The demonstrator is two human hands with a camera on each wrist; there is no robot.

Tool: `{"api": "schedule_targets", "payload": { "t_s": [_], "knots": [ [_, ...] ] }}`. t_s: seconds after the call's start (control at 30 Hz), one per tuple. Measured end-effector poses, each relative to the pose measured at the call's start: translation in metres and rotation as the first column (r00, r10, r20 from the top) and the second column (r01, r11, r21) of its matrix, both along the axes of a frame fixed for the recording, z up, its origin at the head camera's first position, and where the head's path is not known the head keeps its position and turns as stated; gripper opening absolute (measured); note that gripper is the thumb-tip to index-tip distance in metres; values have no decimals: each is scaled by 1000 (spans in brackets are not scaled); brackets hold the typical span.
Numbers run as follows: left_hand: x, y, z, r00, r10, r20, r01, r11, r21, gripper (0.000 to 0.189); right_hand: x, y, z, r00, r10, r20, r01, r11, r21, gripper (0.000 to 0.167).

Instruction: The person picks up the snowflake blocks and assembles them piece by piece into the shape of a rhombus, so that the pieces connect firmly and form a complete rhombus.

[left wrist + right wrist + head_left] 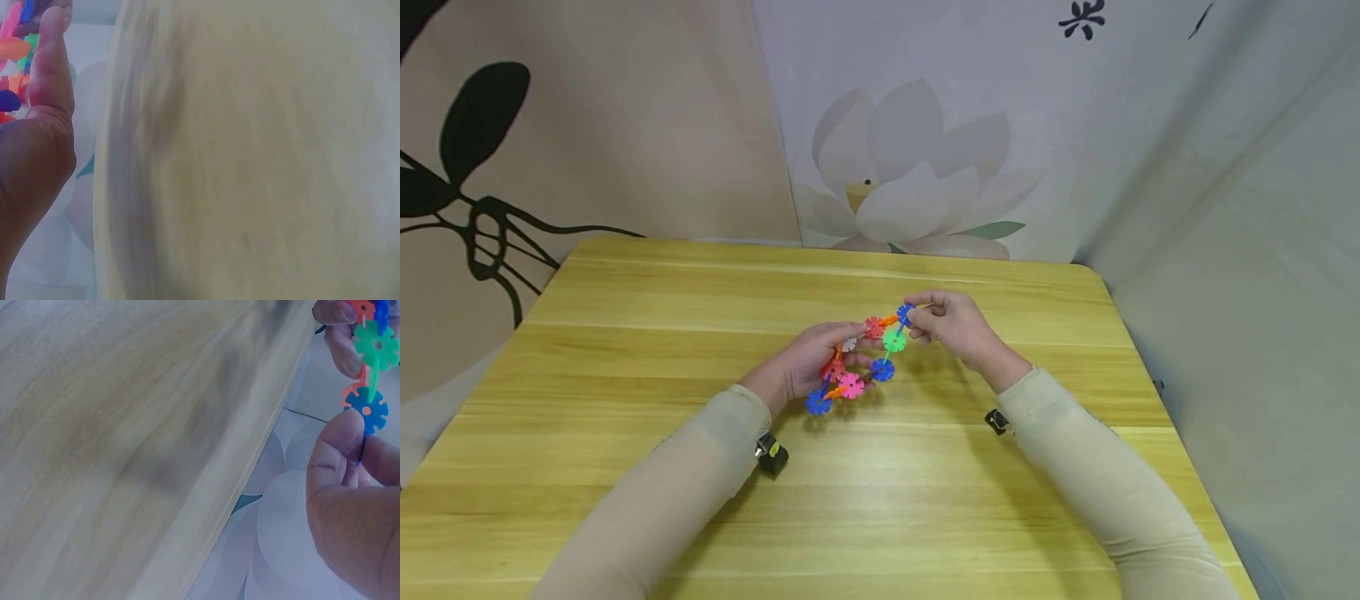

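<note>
A loop of interlocking plastic snowflake discs [852,385], coloured blue, red, pink, orange, green and white, is held above the table. My left hand [808,358] grips its left side, thumb on top by a red disc [874,327] and fingers behind the loop. With thumb and fingertips, my right hand [955,329] pinches a blue disc [904,315] at the upper right corner. In the right wrist view that blue disc [375,411] sits just above the thumb tip, a green disc [377,345] beyond it. The left wrist view catches only part of the loop, at its left edge.
The wooden table [880,500] spreads beneath both hands. Behind it hangs a pale curtain [910,192] with a flower print, and another pale cloth [1247,275] hangs on the right. Small cameras [771,454] are strapped at the wrists.
</note>
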State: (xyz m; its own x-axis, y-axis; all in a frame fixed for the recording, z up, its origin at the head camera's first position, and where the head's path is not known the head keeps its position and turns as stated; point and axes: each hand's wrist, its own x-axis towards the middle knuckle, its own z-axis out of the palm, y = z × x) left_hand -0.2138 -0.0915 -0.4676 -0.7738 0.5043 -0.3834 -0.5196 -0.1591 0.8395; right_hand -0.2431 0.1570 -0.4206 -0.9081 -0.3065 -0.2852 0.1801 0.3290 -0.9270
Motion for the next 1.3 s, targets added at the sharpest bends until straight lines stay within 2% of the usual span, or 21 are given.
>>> {"api": "schedule_targets", "payload": {
  "t_s": [0.2, 0.33, 0.5, 0.7, 1.0, 1.3],
  "knots": [
    [1, 3, 1, 1000, -11, 9, 11, 1000, -28, 43, -1, -1, -3, 1000, -5, 8, 5, 1000, 1, 36],
    [5, 5, 1, 1000, -23, 12, 23, 1000, -13, 47, -3, -4, -8, 999, -50, 17, 50, 999, -14, 38],
    [8, 12, -5, 1000, 17, 9, -17, 1000, -21, 52, -6, -10, -22, 992, -116, 45, 118, 992, -42, 37],
    [9, 17, -7, 997, 69, 22, -68, 996, -56, 54, -1, -19, -32, 981, -170, 95, 178, 981, -76, 41],
    [10, 18, -4, 997, 77, 23, -75, 994, -80, 57, 4, -28, -34, 973, -224, 58, 227, 972, -64, 41],
    [11, 18, -3, 997, 77, 29, -75, 995, -64, 58, 6, -30, -34, 973, -229, 32, 230, 972, -55, 41]
  ]
}}
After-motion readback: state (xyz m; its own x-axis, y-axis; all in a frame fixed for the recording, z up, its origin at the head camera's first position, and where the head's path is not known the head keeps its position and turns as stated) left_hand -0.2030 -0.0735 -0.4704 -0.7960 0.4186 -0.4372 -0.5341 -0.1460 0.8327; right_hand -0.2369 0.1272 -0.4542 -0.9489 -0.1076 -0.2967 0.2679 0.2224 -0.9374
